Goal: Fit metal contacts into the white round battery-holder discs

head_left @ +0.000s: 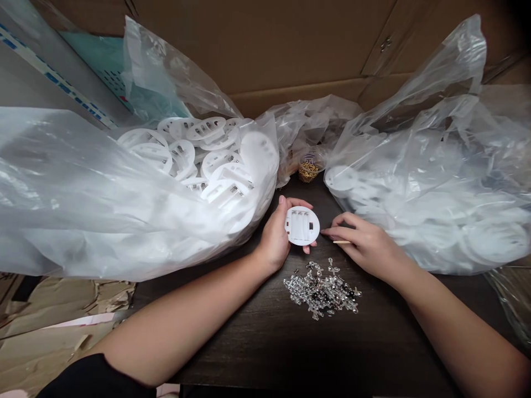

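My left hand is wrapped round the edge of a white round plastic battery holder. Its open battery slots, with metal contacts at the top, face up toward me. Just to the right, my right hand is closed, its fingertips pinched close to the holder's rim. A short, thin, pale wooden stick shows under those fingers; whether the fingertips also grip something tiny is hidden. Below both hands, a loose heap of small metal contact pieces, silvery with some dark parts, lies on the dark table.
A large clear plastic bag full of similar white holders stands open at left. Another filled bag lies at right. Behind, a small clear container holds gold-coloured metal pieces. Cardboard closes off the back; flattened cardboard is at lower left.
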